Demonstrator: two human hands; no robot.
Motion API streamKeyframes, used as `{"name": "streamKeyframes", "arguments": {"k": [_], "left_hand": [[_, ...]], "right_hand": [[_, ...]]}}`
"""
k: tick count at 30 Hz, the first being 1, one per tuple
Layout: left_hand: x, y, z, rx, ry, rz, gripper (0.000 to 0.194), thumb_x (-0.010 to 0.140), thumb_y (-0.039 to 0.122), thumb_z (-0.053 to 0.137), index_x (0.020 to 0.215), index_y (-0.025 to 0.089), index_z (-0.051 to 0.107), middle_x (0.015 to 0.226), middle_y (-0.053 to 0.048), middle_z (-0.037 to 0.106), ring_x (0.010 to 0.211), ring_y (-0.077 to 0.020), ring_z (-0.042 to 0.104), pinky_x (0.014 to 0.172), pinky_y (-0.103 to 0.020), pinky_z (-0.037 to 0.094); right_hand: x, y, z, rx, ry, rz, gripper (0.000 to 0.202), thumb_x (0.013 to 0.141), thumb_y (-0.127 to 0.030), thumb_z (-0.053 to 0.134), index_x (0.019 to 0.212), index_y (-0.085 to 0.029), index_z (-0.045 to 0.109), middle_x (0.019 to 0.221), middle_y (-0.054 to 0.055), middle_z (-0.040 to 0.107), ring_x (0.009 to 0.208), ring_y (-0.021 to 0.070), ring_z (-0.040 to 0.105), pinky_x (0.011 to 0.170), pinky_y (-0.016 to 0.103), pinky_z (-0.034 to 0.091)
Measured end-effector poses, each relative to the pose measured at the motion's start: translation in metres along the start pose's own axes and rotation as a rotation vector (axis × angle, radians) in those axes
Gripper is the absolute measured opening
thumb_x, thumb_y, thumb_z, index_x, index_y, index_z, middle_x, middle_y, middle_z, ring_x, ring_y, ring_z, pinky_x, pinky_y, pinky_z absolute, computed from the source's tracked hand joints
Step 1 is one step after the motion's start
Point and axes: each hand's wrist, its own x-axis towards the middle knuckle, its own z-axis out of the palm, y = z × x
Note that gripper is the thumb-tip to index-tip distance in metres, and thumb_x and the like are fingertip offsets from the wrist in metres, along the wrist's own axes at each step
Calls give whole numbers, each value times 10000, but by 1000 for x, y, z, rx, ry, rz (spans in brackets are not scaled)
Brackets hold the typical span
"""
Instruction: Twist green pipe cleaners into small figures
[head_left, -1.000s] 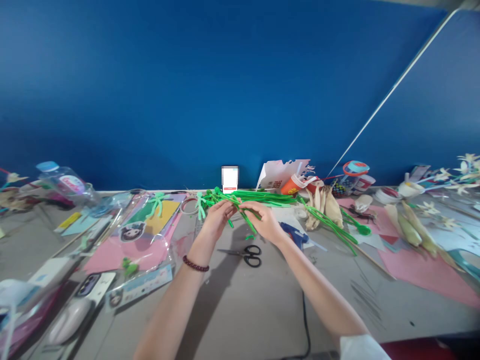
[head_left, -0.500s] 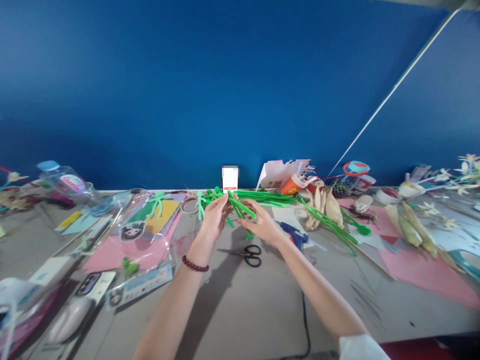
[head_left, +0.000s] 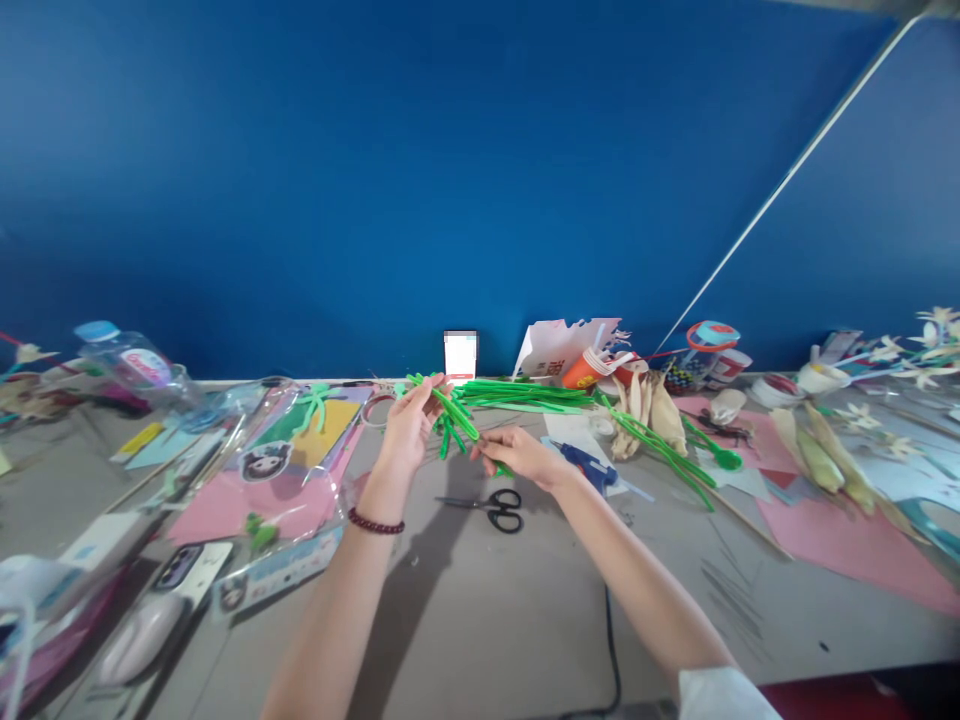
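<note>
Green pipe cleaners (head_left: 457, 414) are gripped in my left hand (head_left: 409, 425), bent into a loose bunch pointing down to the right. My right hand (head_left: 521, 452) is pinched close to the lower end of the bunch; what lies between its fingertips is too small to make out. A short green piece (head_left: 503, 469) shows just below the right fingers. Black-handled scissors (head_left: 495, 507) lie on the table under both hands, blades to the left. Behind the hands rests a pile of straight green pipe cleaners (head_left: 525, 396).
A lit phone (head_left: 460, 357) leans on the blue wall. To the right are a blue glue gun (head_left: 589, 466), orange paper cups (head_left: 585, 370), dried husks (head_left: 664, 415) and pink paper (head_left: 855, 550). On the left lie a plastic sleeve with coloured sheets (head_left: 262, 510) and a bottle (head_left: 139, 365).
My left hand has shifted left with the pipe cleaners. My right hand has moved slightly down and its fingers have drawn together near the bunch's lower end.
</note>
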Motion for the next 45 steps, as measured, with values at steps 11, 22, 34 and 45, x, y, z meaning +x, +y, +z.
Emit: {"name": "streamKeyframes", "arguments": {"k": [11,22,34,45], "left_hand": [[15,25,-29,89,150,144,350,620,418,755,821,135,708,891,-100,715,747,-147,654,648,-233,469],[26,15,-42,18,126,144,223,696,390,711,710,175,654,664,1,629,575,-79,568,565,-202,441],[10,19,-21,133,-184,53,411,627,416,763,937,160,676,724,-32,651,624,-121,598,594,-228,463],[-7,18,-4,235,-373,-77,448,739,476,649,1071,176,658,910,-118,712,847,-223,667,716,-295,500]], "right_hand": [[-4,-4,5,-103,-69,33,321,834,-436,530,787,-142,649,647,37,677,617,123,586,660,250,405],[-4,-2,-1,290,-148,44,256,800,-368,579,672,-148,601,631,33,654,619,125,583,683,263,441],[-7,-5,2,309,-121,67,271,793,-400,618,843,-134,643,716,32,662,632,102,578,646,228,412],[1,4,8,111,20,33,317,772,-440,617,882,-142,628,769,61,692,625,121,603,647,261,460]]}}
